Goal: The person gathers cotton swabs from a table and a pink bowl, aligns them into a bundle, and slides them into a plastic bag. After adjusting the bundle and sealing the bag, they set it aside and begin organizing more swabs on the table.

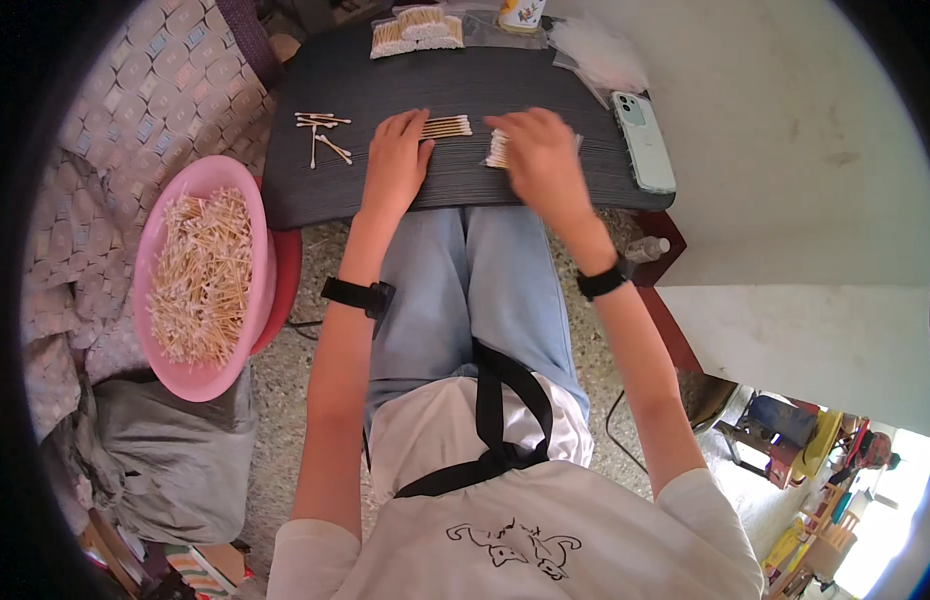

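Observation:
A small row of cotton swabs [446,127] lies side by side on the dark table, tips to the right. My left hand [393,165] is closed over the row's left end, with thumb and fingers on either side. To the right, a bundle of cotton swabs [497,150] shows white tips under my right hand [545,165]. The fingers of that hand curl down over the bundle and hide most of it. A bit of clear plastic [579,143] shows beside the right hand. Several loose cotton swabs [325,135] lie scattered left of my left hand.
A pink basin [264,285] heaped with cotton swabs stands left of the table [525,80]. Filled swab packs [417,33] sit at the far edge, near a printed cup [522,14] and clear plastic bags [600,55]. A pale phone [644,143] lies at the right edge.

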Motion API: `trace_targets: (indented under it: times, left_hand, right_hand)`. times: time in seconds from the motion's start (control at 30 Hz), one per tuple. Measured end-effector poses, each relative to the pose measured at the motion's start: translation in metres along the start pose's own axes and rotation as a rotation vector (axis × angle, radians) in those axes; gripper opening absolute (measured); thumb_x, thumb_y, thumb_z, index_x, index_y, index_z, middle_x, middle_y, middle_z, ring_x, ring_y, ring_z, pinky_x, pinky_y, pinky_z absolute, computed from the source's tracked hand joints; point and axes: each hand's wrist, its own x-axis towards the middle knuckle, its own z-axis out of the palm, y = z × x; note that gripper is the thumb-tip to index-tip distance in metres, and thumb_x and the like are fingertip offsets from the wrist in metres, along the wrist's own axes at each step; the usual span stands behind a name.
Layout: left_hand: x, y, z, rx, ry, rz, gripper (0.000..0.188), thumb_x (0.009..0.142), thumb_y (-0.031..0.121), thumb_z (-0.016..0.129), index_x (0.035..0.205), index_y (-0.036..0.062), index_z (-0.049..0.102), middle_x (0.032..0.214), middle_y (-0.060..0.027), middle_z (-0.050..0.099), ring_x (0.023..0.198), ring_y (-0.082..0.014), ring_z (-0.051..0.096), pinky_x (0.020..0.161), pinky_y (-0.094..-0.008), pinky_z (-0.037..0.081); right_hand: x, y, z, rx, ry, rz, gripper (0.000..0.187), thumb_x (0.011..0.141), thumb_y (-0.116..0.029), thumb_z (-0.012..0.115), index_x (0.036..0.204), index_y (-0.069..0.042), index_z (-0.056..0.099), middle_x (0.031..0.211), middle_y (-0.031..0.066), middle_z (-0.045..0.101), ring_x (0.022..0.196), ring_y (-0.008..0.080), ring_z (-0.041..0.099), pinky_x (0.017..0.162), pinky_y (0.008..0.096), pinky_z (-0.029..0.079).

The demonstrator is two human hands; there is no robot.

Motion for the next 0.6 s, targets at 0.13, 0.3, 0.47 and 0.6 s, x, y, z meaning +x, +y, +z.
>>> trace_targets:
  times: [0.13,0.3,0.47,0.6]
  left_hand:
    - [0.003,0.002,-0.001,-0.141,-0.027,0.005,0.035,0.083,0.005,0.059,0.118,0.0034,0.056,0.112,-0.0142,0.056,0.106,-0.0319,0.051,0.092,-0.0387,0.042]
    - [0.001,0.007,-0.003,-0.078,-0.061,0.018,0.026,0.082,0.004,0.059,0.108,0.0032,0.062,0.098,-0.0118,0.057,0.093,-0.0311,0.053,0.084,-0.039,0.043]
    - [-0.008,0.015,-0.008,-0.051,-0.072,0.095,0.018,0.082,0.003,0.057,0.1,0.0004,0.06,0.094,-0.0116,0.056,0.09,-0.0299,0.052,0.081,-0.039,0.044]
    - [-0.016,0.019,-0.012,0.126,-0.083,0.208,0.012,0.082,0.003,0.055,0.094,0.0,0.057,0.093,-0.0119,0.053,0.089,-0.028,0.051,0.079,-0.0376,0.045]
  right_hand:
    - [0.007,-0.01,0.047,-0.202,0.006,-0.072,0.035,0.076,-0.001,0.056,0.11,-0.005,0.061,0.108,0.0094,0.06,0.108,0.0285,0.051,0.1,0.0439,0.036]
    - [0.018,-0.012,0.057,-0.308,-0.043,-0.11,0.022,0.076,-0.006,0.057,0.095,-0.006,0.067,0.094,0.0051,0.061,0.105,0.0245,0.053,0.099,0.0397,0.038]
    - [0.016,-0.017,0.049,-0.206,-0.182,-0.02,0.011,0.074,-0.007,0.057,0.082,-0.005,0.065,0.085,0.0065,0.059,0.093,0.0227,0.055,0.085,0.0343,0.044]
    - [0.008,-0.021,0.045,-0.203,-0.146,-0.09,0.007,0.071,-0.008,0.058,0.075,-0.006,0.063,0.081,0.0058,0.058,0.086,0.022,0.056,0.08,0.032,0.046]
